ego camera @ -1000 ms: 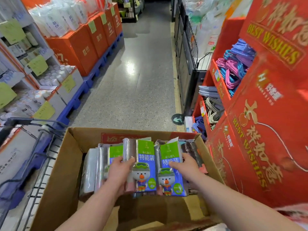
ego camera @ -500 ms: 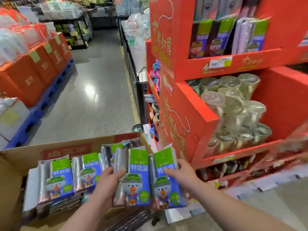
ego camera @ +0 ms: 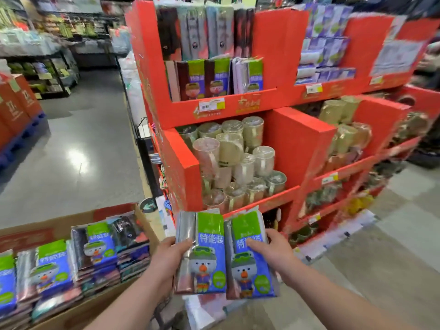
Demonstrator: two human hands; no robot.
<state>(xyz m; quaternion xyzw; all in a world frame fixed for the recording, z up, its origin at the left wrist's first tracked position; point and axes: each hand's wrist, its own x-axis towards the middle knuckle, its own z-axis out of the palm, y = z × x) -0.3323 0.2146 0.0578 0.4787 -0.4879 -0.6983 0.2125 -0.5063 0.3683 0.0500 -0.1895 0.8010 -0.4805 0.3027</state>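
Head view shows us holding two flat packs side by side, upright, in front of a red display stand (ego camera: pixel 297 144). Our left hand (ego camera: pixel 166 253) grips the left pack (ego camera: pixel 204 253) by its left edge, thumb curled over the silver front and the other fingers hidden behind it. Our right hand (ego camera: pixel 276 253) grips the right pack (ego camera: pixel 250 260) the same way from the right edge, thumb pressed across the blue label. The two packs touch along their inner edges, green bands up and cartoon figures facing us. They hang in the air just below the stand's shelf of clear cylinders (ego camera: pixel 238 153), touching neither. To our left sits an open cardboard box (ego camera: pixel 57 226) with stacks of matching packs (ego camera: pixel 54 265) inside, near our left forearm but apart from the packs we hold. On the stand's upper shelf stand more packs of the same kind (ego camera: pixel 204 77), upright in a row, well above our hands
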